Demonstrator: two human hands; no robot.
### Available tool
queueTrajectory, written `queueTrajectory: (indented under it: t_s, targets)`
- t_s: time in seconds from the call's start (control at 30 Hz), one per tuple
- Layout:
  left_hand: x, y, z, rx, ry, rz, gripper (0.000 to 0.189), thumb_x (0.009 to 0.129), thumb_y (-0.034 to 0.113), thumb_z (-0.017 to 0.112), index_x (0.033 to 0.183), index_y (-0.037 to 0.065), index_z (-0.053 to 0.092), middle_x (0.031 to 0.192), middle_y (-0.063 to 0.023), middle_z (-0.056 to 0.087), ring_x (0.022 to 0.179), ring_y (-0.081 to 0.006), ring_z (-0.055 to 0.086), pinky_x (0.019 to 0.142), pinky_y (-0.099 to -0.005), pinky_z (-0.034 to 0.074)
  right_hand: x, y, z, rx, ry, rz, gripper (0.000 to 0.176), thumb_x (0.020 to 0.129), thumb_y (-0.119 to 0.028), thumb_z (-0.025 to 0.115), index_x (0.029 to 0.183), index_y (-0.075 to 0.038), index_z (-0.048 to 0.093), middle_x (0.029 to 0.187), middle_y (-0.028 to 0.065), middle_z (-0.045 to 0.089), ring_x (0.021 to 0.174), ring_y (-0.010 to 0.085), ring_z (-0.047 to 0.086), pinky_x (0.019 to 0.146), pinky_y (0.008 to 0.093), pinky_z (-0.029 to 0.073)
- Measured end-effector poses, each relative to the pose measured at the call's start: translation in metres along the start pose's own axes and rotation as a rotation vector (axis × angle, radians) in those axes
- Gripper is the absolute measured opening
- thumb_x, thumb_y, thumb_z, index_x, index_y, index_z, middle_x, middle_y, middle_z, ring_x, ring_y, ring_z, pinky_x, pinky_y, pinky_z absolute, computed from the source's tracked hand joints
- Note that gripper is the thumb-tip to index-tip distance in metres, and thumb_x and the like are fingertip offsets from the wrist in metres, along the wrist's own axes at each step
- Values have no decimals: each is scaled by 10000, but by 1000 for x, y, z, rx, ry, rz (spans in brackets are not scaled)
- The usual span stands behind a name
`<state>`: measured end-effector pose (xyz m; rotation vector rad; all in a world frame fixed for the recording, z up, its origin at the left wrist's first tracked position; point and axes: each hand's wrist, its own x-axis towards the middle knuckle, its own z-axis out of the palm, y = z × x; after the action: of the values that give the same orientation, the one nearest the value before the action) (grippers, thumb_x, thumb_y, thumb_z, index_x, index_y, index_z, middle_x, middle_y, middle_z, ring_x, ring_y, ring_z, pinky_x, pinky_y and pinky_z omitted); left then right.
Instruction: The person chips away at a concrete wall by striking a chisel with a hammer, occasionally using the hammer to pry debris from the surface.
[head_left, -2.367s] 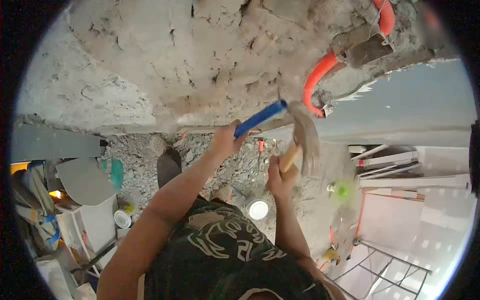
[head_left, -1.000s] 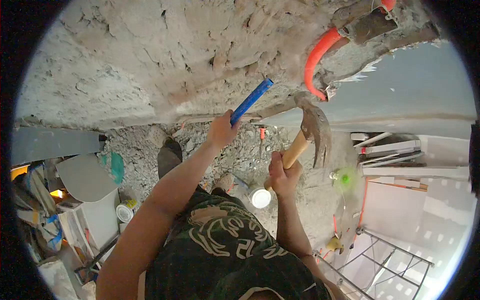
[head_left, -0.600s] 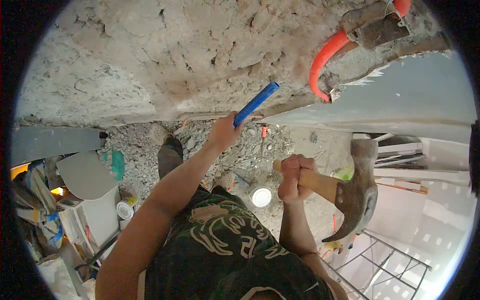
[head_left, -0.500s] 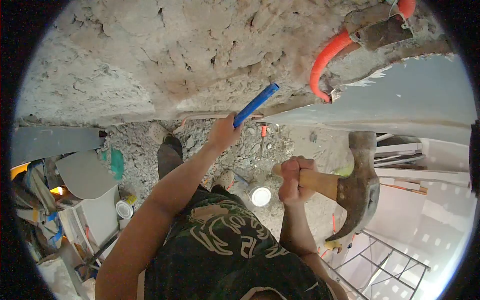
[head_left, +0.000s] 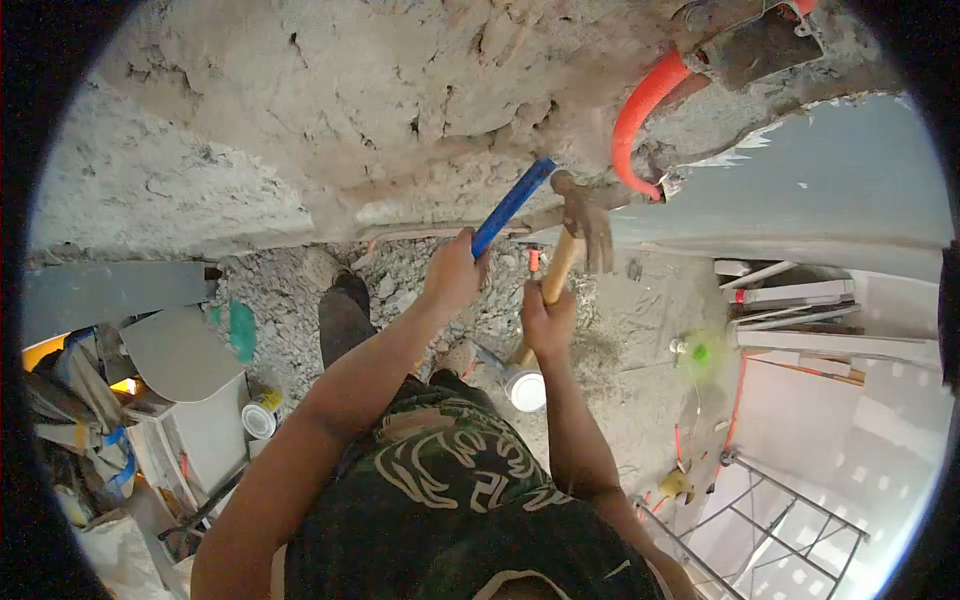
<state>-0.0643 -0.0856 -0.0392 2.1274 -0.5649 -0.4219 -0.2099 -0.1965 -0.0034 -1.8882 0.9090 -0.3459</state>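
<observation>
My left hand [head_left: 456, 270] is closed round a straight blue chisel [head_left: 512, 208]. Its shaft slants up to the right, and its lower end is hidden by the hand. A claw hammer [head_left: 562, 265] with a wooden handle is gripped in my right hand [head_left: 549, 318]. The hammer's steel head, slightly blurred, is right at the upper end of the chisel. Behind both tools is the rough, chipped wall [head_left: 330, 130].
Broken rubble [head_left: 285, 310] covers the floor by my feet. A white-lidded bucket [head_left: 526, 390] stands near my legs. Orange corrugated conduit [head_left: 635, 115] runs from the wall at upper right. Boards [head_left: 800, 295] and a metal frame [head_left: 790, 520] are on the right.
My right hand has swung the hammer leftward and toward the wall, bringing its head from far right to the chisel's end. My left hand keeps nearly the same place.
</observation>
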Motion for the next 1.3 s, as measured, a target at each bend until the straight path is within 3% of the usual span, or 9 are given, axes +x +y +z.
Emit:
queueTrajectory:
  t_s: [0.2, 0.57, 0.8, 0.87, 0.97, 1.0, 1.1, 1.13, 1.3]
  targets:
    - [-11, -25, -13, 0, -8, 282, 274, 832, 191, 681, 1038, 34, 589, 712, -207, 646, 704, -432, 645, 637, -519, 507, -23, -47, -32, 221, 132, -235, 170, 904, -54, 578, 736, -27, 562, 579, -4, 522, 513, 61, 474, 467, 244, 360]
    - [3, -26, -7, -90, -10, -53, 235, 901, 265, 629, 1020, 63, 621, 627, -191, 615, 606, -396, 645, 574, -478, 499, -42, -60, -25, 348, -1, 19, 123, 907, -51, 592, 798, 0, 568, 607, 6, 541, 519, 72, 493, 474, 242, 384]
    - [23, -54, 15, -143, 6, 65, 231, 906, 284, 628, 991, 70, 641, 649, -182, 631, 602, -382, 639, 559, -450, 479, -41, -45, -17, 243, 29, -73, 126, 870, -6, 575, 757, -12, 520, 633, 3, 536, 558, 64, 483, 477, 240, 355]
    - [25, -48, 14, -175, -47, -9, 229, 908, 279, 628, 981, 63, 656, 671, -180, 640, 615, -365, 639, 566, -440, 471, -35, -25, -18, -148, 119, -410, 118, 827, 15, 589, 753, -24, 506, 644, 15, 523, 550, 98, 486, 469, 263, 349]
    - [23, -41, 15, -336, -96, -65, 224, 906, 267, 625, 970, 55, 664, 686, -183, 644, 626, -356, 637, 590, -443, 475, -36, -8, -18, 182, 107, -468, 115, 778, 41, 601, 758, -29, 513, 650, 33, 528, 546, 155, 513, 479, 295, 378]
    - [23, -43, 16, -335, -101, -66, 224, 906, 267, 625, 970, 55, 664, 686, -183, 644, 626, -356, 637, 590, -443, 475, -31, -51, -24, -198, 123, -630, 57, 784, -4, 603, 793, -35, 555, 644, 90, 537, 548, 233, 546, 505, 331, 423]
    - [27, -53, 23, -340, -77, 8, 222, 901, 250, 624, 951, 38, 663, 693, -194, 639, 618, -354, 629, 602, -452, 475, -9, -48, -22, -259, -48, -535, 225, 740, -98, 708, 936, -21, 630, 761, 175, 661, 695, 353, 665, 637, 419, 527]
    - [28, -60, 26, -270, -77, 21, 228, 898, 249, 622, 947, 29, 658, 706, -204, 640, 632, -358, 633, 610, -456, 476, 6, -39, -8, -463, -51, -264, 239, 728, -119, 705, 914, 0, 612, 756, 220, 656, 714, 394, 672, 654, 443, 533]
    - [31, -81, 44, -134, -32, 80, 250, 888, 256, 629, 928, 10, 650, 722, -235, 632, 650, -365, 641, 610, -457, 480, -15, -62, 4, -366, 20, -175, 216, 758, -150, 679, 920, -20, 618, 746, 196, 658, 696, 400, 671, 628, 453, 536]
